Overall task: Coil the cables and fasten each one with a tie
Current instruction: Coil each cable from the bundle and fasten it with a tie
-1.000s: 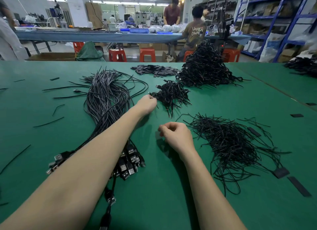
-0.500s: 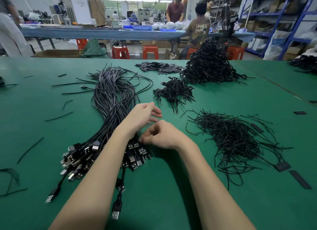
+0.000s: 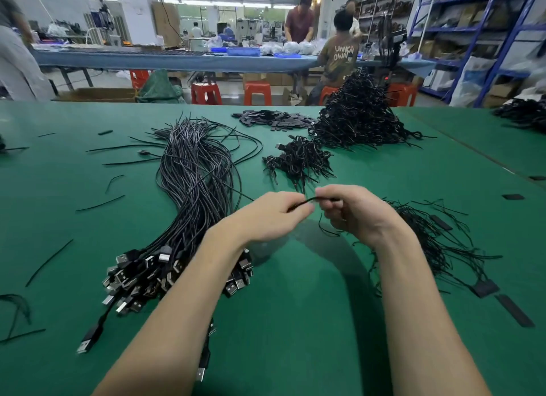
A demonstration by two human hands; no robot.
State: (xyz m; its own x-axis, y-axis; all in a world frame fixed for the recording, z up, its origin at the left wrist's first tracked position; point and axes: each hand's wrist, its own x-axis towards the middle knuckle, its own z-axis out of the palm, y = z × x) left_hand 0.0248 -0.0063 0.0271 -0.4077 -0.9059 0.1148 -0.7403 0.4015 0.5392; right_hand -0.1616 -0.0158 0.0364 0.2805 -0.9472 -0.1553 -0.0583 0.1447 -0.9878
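Both the left hand (image 3: 276, 215) and right hand (image 3: 354, 215) pinch one thin black tie (image 3: 307, 202) between their fingers above the tabletop (image 3: 295, 321). At ten o'clock lies the large uncoiled cable bundle (image 3: 195, 188); at twelve, tied coils (image 3: 298, 159). Most work appears left.

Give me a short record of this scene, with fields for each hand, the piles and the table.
left hand: pinches one end of a thin black strand
right hand: grips the same strand
uncoiled cables: long bundle left of the hands
loose ties: heap to the right
coiled cables: tall pile at the far side
table: green surface
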